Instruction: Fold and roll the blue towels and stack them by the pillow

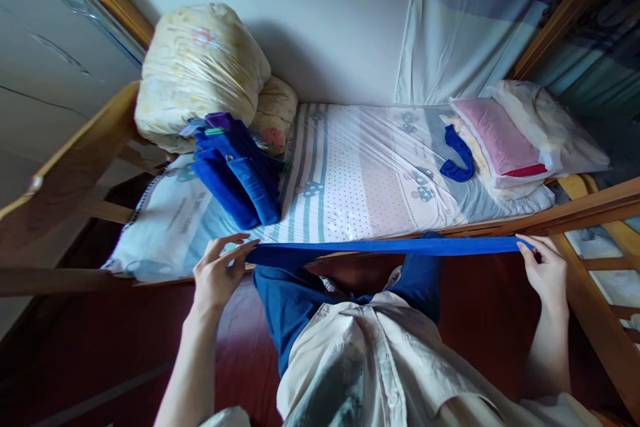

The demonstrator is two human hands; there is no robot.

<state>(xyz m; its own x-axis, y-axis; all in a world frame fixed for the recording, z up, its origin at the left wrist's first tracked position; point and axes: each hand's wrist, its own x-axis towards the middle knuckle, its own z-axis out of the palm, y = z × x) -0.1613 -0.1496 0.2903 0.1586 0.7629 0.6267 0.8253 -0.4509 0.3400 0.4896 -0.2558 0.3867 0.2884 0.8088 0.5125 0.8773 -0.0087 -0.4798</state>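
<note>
A blue cloth [400, 247] is stretched taut in a long, narrow strip across my lap, in front of the bed's near edge. My left hand [220, 271] pinches its left end between thumb and fingers. Its right end is gripped by my right hand [544, 268]. Just beyond my left hand, a stack of folded blue cloths [235, 173] lies on the bed, with a purple piece at its far end. A crumpled blue cloth [457, 153] rests on the sheet towards the right.
The bed [345, 173] has a patterned sheet and wooden rails [600, 210]. A large bundled quilt [200, 73] stands at its left end. Pink and white bagged bedding [500, 137] lies at the right. A pale curtain [450, 27] hangs at the back wall.
</note>
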